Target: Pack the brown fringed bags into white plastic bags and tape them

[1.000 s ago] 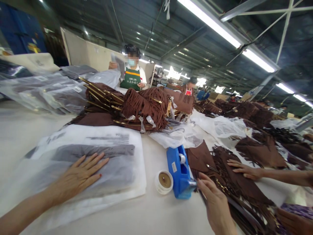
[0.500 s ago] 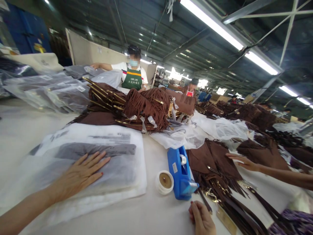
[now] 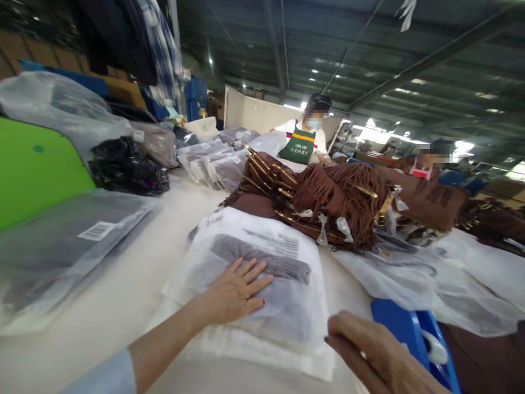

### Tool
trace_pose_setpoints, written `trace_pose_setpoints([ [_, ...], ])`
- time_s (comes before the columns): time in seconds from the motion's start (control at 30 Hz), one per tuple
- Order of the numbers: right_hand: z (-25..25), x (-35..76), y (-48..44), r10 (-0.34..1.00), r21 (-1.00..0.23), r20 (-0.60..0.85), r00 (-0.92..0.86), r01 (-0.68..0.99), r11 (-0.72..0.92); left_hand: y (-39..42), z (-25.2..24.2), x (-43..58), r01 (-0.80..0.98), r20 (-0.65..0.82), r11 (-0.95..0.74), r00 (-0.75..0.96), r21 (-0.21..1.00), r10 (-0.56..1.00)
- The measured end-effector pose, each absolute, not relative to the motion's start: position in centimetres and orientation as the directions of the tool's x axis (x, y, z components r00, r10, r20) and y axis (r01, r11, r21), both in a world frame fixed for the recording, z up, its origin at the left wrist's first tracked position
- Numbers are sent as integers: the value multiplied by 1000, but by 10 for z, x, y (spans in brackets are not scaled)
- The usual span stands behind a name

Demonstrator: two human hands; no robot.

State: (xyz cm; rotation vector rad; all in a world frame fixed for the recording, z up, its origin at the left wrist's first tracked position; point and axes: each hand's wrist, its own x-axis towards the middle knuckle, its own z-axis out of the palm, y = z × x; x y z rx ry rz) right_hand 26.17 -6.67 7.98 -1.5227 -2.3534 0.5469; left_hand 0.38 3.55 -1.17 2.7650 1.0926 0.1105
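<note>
My left hand [image 3: 233, 295] lies flat, fingers spread, on a frosted plastic bag [image 3: 287, 323] with printed text. Something dark and flat shows through its film, and another white layer sticks out beneath it. Beside the bag's right edge is my right hand [image 3: 369, 350], slightly blurred, with its thumb and fingers pressed together. Whatever is between those fingertips, if anything, is hidden or too small to make out. A blue tape dispenser [image 3: 396, 323] stands just behind and right of this hand, partly covered by it.
Brown fringed bags [image 3: 336, 191] with gold trim are heaped behind the plastic bag. Loose clear film [image 3: 418, 273] lies to the right. On the left are a barcoded packed bag [image 3: 123, 230], a black plastic bundle [image 3: 127, 164] and a green panel [image 3: 36, 169]. A person in a green apron [image 3: 301, 145] stands across the table.
The view has swung left. My right hand has moved from in front of the tape dispenser to the plastic bag's right edge. My left hand stays flat on the bag.
</note>
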Motion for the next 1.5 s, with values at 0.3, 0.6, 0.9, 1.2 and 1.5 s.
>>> trace_pose_setpoints([
  [0.3, 60, 231, 55, 787, -403, -299, -540, 819, 409, 36, -25, -1, 615, 153, -751, 740, 239, 655],
  [0.6, 24, 264, 76, 967, -307, -228, -115, 951, 41, 36, -27, 0, 634, 158, -739, 725, 228, 670],
  [0.9, -17, 216, -16, 650, 238, 560, -514, 851, 468, 37, -27, 3, 634, 156, -734, 722, 242, 674],
  [1.2, -57, 205, -20, 593, 366, 574, -565, 824, 431, 43, 9, -64, 930, 277, -292, 227, 222, 934],
  [1.5, -59, 201, -25, 676, 181, 583, -451, 883, 433, 51, -12, -95, 848, -94, 233, -214, 476, 972],
])
